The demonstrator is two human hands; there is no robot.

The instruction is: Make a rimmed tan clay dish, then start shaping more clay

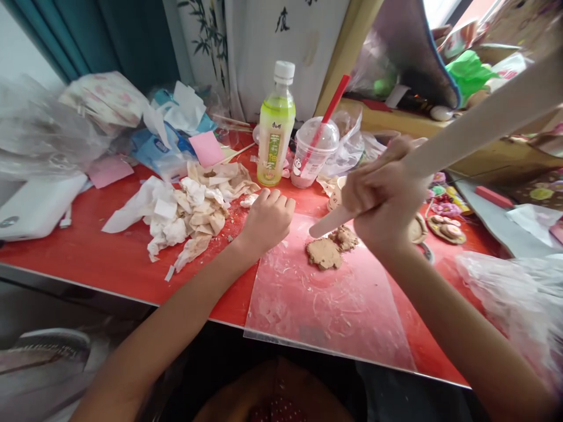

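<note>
My right hand (387, 199) is closed round a long pale rolling pin (475, 123). Its rounded near end hangs over the clear plastic sheet (325, 310), and its far end runs out past the upper right of the view. Just below that rounded end lies a flattened piece of brown clay (324, 254), with a rougher brown lump (343, 238) touching it. My left hand (268, 220) is curled, knuckles up, at the sheet's upper left edge. Its palm is hidden, so I cannot make out anything inside it.
Crumpled tissues (185, 217) are heaped on the red table (109, 258) at left. A green-yellow drink bottle (276, 129) and a plastic cup (313, 152) with a red straw stand behind the sheet. Small clay pieces (446, 228) and a plastic bag (510, 293) lie at right.
</note>
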